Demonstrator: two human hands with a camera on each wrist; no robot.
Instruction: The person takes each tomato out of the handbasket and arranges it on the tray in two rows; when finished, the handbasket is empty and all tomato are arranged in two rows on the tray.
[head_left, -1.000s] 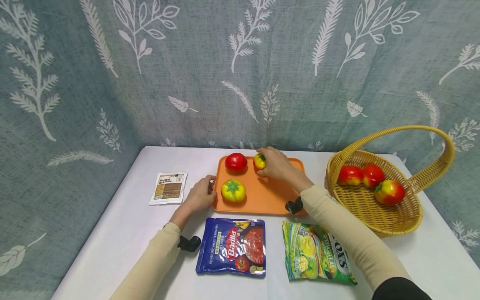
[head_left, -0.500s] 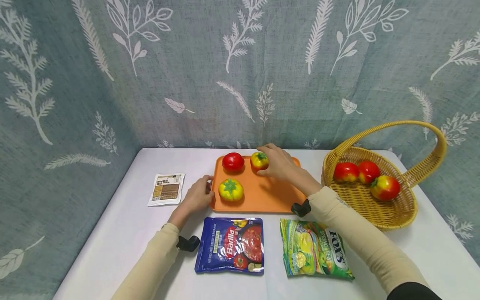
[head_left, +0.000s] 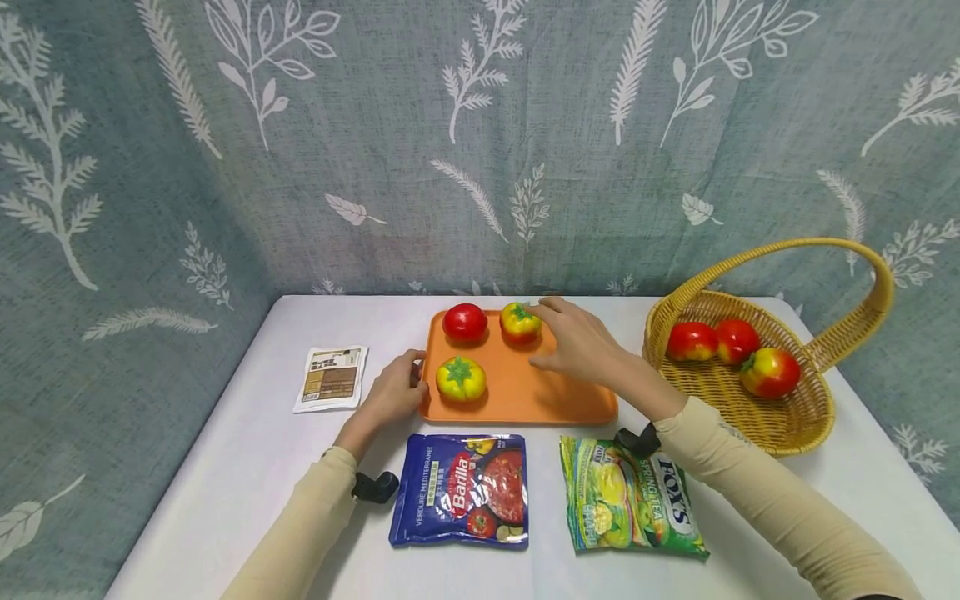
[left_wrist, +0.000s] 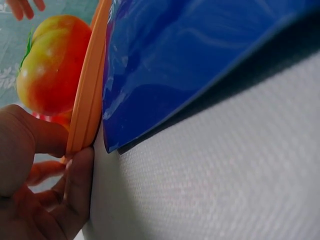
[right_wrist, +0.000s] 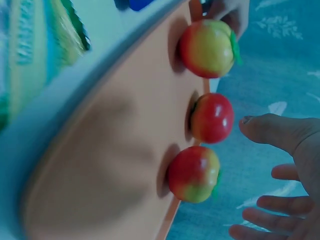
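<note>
Labels I can read
"Barilla" and "VERDURE MEDITERRANEE" on the blue pouch [head_left: 459,492]; "FOX'S", "SPRING TEA" on the green bag [head_left: 632,505].

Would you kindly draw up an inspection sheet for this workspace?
Surface: white table.
Job's things: orange tray bearing red fruit, near yellow-topped fruit and far yellow-topped fruit; wicker basket holding three more fruits.
Clutter: blue Barilla pouch, green Fox's bag, white packet.
Hands: left hand pinches the tray's left edge; right hand spread beside the far yellow-topped fruit, holding nothing.
Cables: nothing seen.
Surroundings: leaf-patterned cloth behind and at left.
</note>
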